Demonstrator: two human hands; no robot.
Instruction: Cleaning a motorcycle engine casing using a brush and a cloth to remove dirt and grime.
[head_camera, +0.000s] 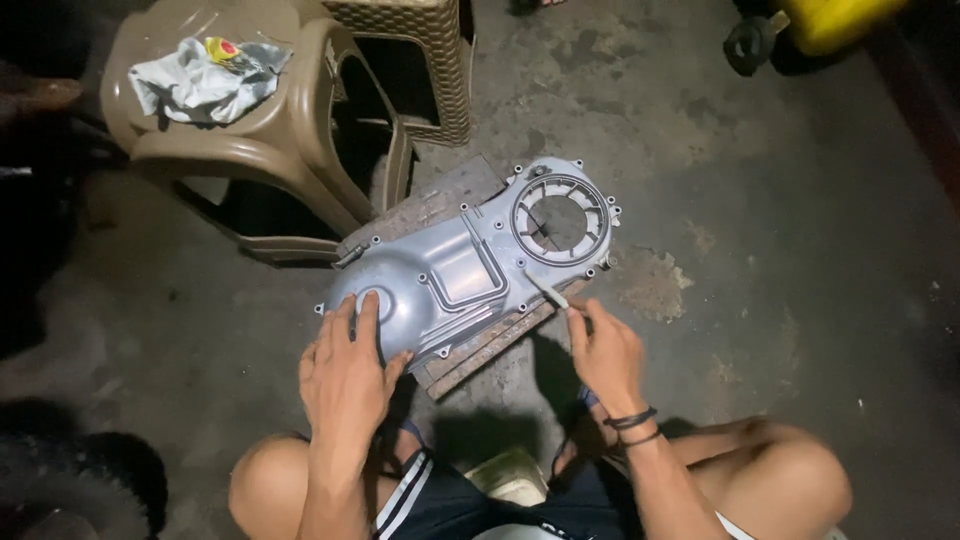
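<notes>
While left hand (345, 365) presses flat on grey engine cover (470, 265), right hand (603, 350) pinches thin tool (547, 292) against it.

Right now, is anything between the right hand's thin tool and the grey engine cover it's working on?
Nothing visible. The right hand holds the thin tool with its tip already against the grey engine cover, just below the round opening. The left hand rests flat on the cover's other end, away from the tool.
</notes>
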